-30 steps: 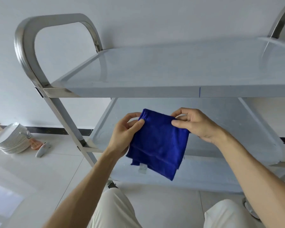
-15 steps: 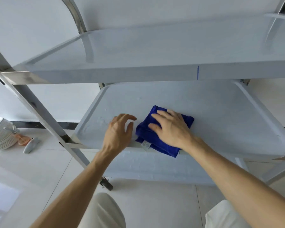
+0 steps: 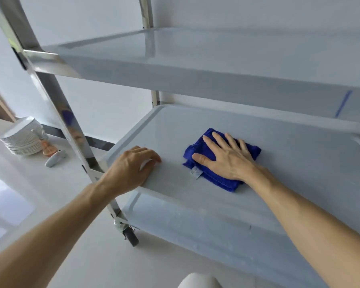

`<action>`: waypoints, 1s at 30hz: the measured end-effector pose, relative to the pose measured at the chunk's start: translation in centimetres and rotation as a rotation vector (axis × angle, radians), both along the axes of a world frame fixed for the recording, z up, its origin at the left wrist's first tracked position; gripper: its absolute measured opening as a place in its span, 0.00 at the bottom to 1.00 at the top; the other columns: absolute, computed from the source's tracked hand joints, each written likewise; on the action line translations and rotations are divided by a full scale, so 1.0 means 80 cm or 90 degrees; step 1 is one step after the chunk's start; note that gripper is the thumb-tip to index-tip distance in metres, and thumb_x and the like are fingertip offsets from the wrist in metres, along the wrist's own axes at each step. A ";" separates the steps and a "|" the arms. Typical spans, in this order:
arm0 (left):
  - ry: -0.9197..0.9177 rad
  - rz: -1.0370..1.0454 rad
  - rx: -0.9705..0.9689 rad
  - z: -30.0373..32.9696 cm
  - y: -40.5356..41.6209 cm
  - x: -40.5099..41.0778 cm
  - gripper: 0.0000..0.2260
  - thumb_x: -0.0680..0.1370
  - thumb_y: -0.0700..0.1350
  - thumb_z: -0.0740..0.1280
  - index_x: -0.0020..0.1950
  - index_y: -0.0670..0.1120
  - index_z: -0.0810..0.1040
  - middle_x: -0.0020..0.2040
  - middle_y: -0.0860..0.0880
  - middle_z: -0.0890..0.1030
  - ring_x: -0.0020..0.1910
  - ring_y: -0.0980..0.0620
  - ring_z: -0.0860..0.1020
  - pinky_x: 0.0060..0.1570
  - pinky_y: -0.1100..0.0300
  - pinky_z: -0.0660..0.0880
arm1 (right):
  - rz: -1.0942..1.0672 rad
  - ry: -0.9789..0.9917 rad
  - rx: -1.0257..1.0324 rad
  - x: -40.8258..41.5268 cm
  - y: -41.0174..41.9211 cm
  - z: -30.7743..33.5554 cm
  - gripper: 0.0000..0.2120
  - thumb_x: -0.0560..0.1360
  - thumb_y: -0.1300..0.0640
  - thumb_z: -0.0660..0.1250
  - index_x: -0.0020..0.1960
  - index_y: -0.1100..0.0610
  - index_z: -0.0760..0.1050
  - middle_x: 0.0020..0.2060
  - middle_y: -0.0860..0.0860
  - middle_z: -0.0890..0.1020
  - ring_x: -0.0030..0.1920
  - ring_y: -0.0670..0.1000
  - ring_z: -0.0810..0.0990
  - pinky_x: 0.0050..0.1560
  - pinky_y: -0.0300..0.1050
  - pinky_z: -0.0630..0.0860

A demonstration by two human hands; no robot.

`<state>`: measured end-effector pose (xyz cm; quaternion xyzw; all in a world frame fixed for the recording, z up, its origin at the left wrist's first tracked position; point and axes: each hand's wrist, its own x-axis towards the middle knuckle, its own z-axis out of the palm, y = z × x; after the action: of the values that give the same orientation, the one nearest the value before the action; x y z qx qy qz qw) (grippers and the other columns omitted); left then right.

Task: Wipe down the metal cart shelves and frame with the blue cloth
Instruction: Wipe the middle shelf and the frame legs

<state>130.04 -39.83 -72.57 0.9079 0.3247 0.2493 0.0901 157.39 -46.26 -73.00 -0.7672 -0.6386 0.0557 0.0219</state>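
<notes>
Under my right palm the blue cloth [image 3: 220, 163] is fuzzy, matt terry. The cart shelf [image 3: 279, 146] is smooth, dull-sheened metal; the frame post [image 3: 69, 121] at nine o'clock gleams mirror-bright.

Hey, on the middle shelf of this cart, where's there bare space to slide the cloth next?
On the middle shelf, bare surface lies right of the blue cloth and behind it toward the back rim. The strip between the left hand and the right hand, pressing the cloth, is narrow.
</notes>
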 end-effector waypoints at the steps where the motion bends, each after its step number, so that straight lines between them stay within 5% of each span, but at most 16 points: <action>1: 0.003 -0.013 0.009 0.000 0.007 -0.003 0.07 0.78 0.36 0.68 0.51 0.45 0.84 0.47 0.49 0.85 0.49 0.47 0.81 0.50 0.51 0.78 | -0.007 -0.002 0.012 0.002 0.015 -0.002 0.48 0.66 0.19 0.34 0.80 0.41 0.45 0.81 0.46 0.47 0.80 0.55 0.45 0.77 0.61 0.44; 4: -0.044 -0.012 0.017 -0.009 0.015 -0.007 0.09 0.79 0.34 0.67 0.50 0.45 0.84 0.46 0.51 0.84 0.48 0.48 0.80 0.49 0.57 0.76 | -0.040 -0.002 0.018 0.007 0.060 -0.006 0.50 0.65 0.18 0.35 0.80 0.42 0.47 0.81 0.46 0.48 0.80 0.56 0.46 0.76 0.63 0.45; 10: -0.131 0.038 0.027 -0.030 0.020 -0.004 0.10 0.78 0.34 0.63 0.50 0.45 0.82 0.45 0.52 0.82 0.47 0.50 0.79 0.47 0.54 0.77 | -0.003 -0.009 -0.007 -0.038 0.123 -0.005 0.45 0.70 0.20 0.40 0.80 0.42 0.45 0.81 0.46 0.46 0.80 0.57 0.44 0.76 0.64 0.42; 19: -0.147 0.081 0.025 -0.039 0.028 -0.011 0.10 0.80 0.36 0.60 0.52 0.44 0.80 0.49 0.49 0.81 0.51 0.48 0.77 0.54 0.52 0.75 | 0.250 -0.017 0.027 -0.034 -0.005 -0.007 0.37 0.69 0.18 0.41 0.74 0.27 0.36 0.75 0.27 0.39 0.76 0.35 0.35 0.77 0.44 0.38; 24: -0.160 0.066 0.019 -0.040 0.029 -0.009 0.11 0.80 0.39 0.58 0.52 0.44 0.80 0.47 0.49 0.80 0.50 0.48 0.76 0.53 0.53 0.73 | 0.148 -0.031 -0.010 0.025 0.048 0.007 0.36 0.65 0.16 0.38 0.71 0.24 0.41 0.78 0.32 0.45 0.78 0.38 0.43 0.78 0.43 0.44; 30: -0.210 0.086 0.067 -0.040 0.026 -0.004 0.08 0.79 0.39 0.61 0.50 0.44 0.80 0.45 0.50 0.80 0.45 0.47 0.77 0.50 0.53 0.74 | -0.056 -0.045 0.013 0.058 0.194 0.003 0.46 0.68 0.19 0.42 0.80 0.42 0.51 0.80 0.44 0.53 0.79 0.51 0.52 0.77 0.59 0.51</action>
<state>129.68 -37.73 -75.77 0.8342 0.3525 0.4169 0.0777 162.01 -30.76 -72.73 -0.7959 -0.6049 0.0209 0.0094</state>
